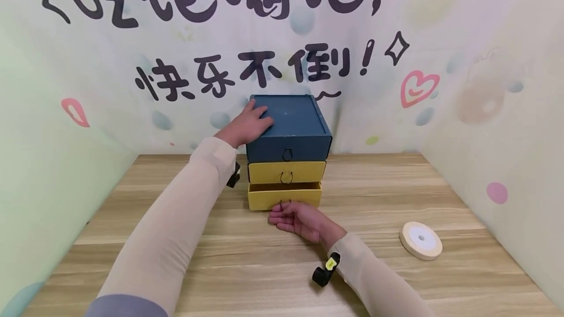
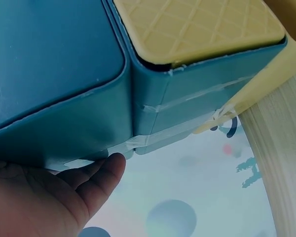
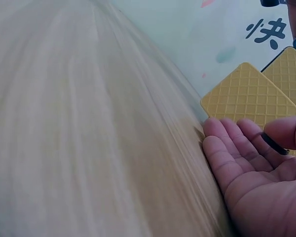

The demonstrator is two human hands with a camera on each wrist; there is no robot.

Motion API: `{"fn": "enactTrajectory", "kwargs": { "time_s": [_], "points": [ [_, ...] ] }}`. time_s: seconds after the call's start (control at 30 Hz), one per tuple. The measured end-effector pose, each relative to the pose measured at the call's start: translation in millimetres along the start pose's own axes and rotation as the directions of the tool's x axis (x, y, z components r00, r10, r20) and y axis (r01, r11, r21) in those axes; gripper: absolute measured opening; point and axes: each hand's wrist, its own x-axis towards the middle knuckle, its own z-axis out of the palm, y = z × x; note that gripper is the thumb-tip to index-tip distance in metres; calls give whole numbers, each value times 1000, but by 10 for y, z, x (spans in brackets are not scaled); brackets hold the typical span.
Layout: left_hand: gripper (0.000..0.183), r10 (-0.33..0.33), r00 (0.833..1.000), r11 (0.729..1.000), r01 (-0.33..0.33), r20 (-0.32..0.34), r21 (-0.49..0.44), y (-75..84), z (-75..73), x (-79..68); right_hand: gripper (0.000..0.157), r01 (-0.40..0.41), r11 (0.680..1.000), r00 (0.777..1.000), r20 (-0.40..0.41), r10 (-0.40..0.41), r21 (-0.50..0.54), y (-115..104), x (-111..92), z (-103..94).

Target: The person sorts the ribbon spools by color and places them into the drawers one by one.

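Observation:
A small cabinet of drawers stands by the back wall, with a blue top drawer [image 1: 308, 149] over a yellow middle drawer [image 1: 264, 172] and a yellow bottom drawer [image 1: 264, 200]. The bottom drawer is pulled partway out, and a dark gap shows behind its front. My left hand [image 1: 247, 125] rests on the cabinet's blue top at its left edge, fingers spread; in the left wrist view the thumb lies along the side. Low at the bottom drawer's front, my right hand [image 3: 256, 168], palm up, pinches the black pull ring [image 3: 275, 143] between thumb and fingers.
A roll of cream ribbon [image 1: 421, 240] lies on the wooden table [image 1: 238, 268] to the right. Behind the cabinet is a wall [image 1: 198, 53] with dark lettering, and pale side walls bound the table left and right.

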Motion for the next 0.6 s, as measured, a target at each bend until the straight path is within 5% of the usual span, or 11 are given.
{"fn": "enactTrajectory", "kwargs": {
  "time_s": [0.6],
  "points": [
    [62,6,1000,1000,-6,2,-9,0,1,-1,34,26,999,999,20,-25,-28,84,-154,46]
  ]
}}
